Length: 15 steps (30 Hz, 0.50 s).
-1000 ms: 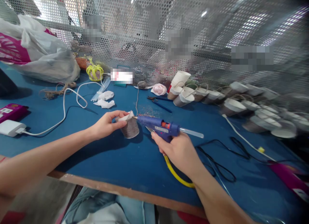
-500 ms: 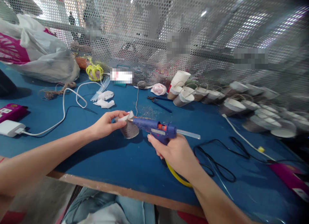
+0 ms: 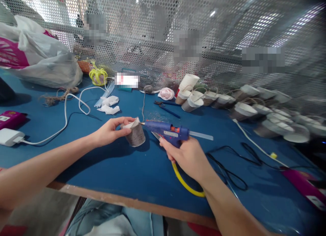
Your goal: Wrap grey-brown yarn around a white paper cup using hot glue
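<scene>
A small paper cup wrapped in grey-brown yarn (image 3: 137,135) stands tilted near the middle of the table. My left hand (image 3: 112,130) pinches its white upper rim between thumb and fingers. My right hand (image 3: 188,156) grips a blue hot glue gun (image 3: 166,130), its metal nozzle pointing left just beside the cup's rim. A clear glue stick (image 3: 201,135) pokes out of the gun's back. Under the gun, the same hand also has scissors with a yellow handle (image 3: 187,185); part of a blade shows in front of the fingers. Grey yarn (image 3: 143,107) runs from behind the cup to a small ball.
Pliers (image 3: 166,109) and a pink rolled ribbon (image 3: 166,93) lie beyond the cup. Several wrapped cups with handles (image 3: 192,103) crowd the back right. Black cable (image 3: 233,168) loops at right. A white cable, crumpled white scraps (image 3: 109,109) and a plastic bag (image 3: 48,66) occupy the left.
The glue gun has moved slightly right, its nozzle drawing away from the cup's rim. More of the cup's side and the scissor blade now show. My left hand keeps its pinch.
</scene>
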Each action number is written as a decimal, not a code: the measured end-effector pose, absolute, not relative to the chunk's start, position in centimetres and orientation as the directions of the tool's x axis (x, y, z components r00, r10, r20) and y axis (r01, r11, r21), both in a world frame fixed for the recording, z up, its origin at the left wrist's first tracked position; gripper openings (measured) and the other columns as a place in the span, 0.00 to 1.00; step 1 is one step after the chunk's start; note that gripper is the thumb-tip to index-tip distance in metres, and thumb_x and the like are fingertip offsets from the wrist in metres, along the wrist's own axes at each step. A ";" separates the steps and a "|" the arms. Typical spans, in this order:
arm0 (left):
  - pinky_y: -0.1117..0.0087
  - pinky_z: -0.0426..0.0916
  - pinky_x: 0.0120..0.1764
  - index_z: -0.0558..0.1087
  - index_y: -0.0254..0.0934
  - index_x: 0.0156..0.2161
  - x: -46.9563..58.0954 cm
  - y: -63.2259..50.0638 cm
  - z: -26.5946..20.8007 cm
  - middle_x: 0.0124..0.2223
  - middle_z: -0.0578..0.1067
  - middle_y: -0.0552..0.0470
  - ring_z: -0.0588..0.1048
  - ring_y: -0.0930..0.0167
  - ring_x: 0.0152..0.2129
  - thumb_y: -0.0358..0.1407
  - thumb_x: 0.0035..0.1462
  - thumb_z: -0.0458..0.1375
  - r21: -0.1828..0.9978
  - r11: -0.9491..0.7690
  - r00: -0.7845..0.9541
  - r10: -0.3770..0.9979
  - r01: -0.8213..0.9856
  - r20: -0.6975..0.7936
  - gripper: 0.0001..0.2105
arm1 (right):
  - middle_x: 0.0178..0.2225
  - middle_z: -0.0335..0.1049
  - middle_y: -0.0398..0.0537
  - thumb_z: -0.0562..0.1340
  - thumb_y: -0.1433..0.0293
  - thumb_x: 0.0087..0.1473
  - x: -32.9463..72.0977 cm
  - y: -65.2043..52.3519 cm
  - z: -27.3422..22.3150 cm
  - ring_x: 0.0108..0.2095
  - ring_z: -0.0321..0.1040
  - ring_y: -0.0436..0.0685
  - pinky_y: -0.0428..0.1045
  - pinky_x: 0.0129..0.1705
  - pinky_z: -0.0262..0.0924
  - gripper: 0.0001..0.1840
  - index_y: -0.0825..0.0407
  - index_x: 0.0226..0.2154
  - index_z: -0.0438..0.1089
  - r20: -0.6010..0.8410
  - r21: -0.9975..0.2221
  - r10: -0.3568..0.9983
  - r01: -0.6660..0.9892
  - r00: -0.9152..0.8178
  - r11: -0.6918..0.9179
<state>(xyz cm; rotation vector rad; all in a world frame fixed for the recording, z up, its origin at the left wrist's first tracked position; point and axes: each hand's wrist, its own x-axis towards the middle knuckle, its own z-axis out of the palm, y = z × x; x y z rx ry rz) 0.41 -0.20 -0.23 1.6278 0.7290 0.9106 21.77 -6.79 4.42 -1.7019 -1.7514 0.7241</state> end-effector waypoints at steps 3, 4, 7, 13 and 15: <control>0.61 0.55 0.52 0.68 0.33 0.32 0.3 -0.2 -0.2 0.55 0.64 0.42 0.62 0.62 0.52 0.39 0.50 0.56 0.974 -0.227 0.531 0.827 0.009 0.188 0.09 | 0.09 0.58 0.39 0.56 0.62 0.47 21.9 -6.8 4.5 0.14 0.61 0.50 0.45 0.19 0.58 0.14 0.51 0.16 0.60 0.012 -0.754 0.999 0.656 -0.043 0.038; 0.60 0.56 0.51 0.68 0.33 0.31 0.2 -0.1 -0.2 0.55 0.64 0.42 0.61 0.61 0.53 0.39 0.51 0.56 0.975 -0.224 0.533 0.825 0.006 0.186 0.09 | 0.09 0.58 0.39 0.56 0.62 0.47 21.9 -6.7 4.5 0.14 0.61 0.50 0.44 0.19 0.58 0.14 0.51 0.16 0.60 0.005 -0.762 0.998 0.647 -0.058 0.042; 0.60 0.56 0.52 0.68 0.33 0.31 0.1 -0.1 -0.2 0.55 0.64 0.42 0.61 0.61 0.53 0.38 0.51 0.56 0.975 -0.222 0.549 0.815 -0.005 0.189 0.08 | 0.09 0.58 0.38 0.56 0.63 0.47 22.1 -6.5 4.5 0.12 0.59 0.48 0.44 0.18 0.57 0.14 0.53 0.18 0.62 -0.001 -0.769 0.998 0.639 -0.058 0.036; 0.61 0.54 0.53 0.67 0.33 0.28 0.1 -0.1 -0.1 0.56 0.63 0.42 0.61 0.62 0.53 0.37 0.51 0.56 0.976 -0.216 0.563 0.805 -0.014 0.186 0.08 | 0.09 0.57 0.37 0.56 0.63 0.49 22.6 -6.2 4.4 0.12 0.57 0.47 0.43 0.17 0.55 0.13 0.54 0.20 0.64 -0.026 -0.796 0.996 0.605 -0.091 0.034; 0.61 0.54 0.53 0.66 0.33 0.28 0.1 0.0 -0.2 0.56 0.63 0.42 0.61 0.62 0.53 0.37 0.51 0.56 0.979 -0.202 0.563 0.807 -0.024 0.180 0.08 | 0.09 0.57 0.37 0.56 0.63 0.49 22.6 -6.2 4.5 0.12 0.57 0.47 0.43 0.18 0.56 0.13 0.54 0.19 0.64 -0.025 -0.803 0.994 0.594 -0.107 0.044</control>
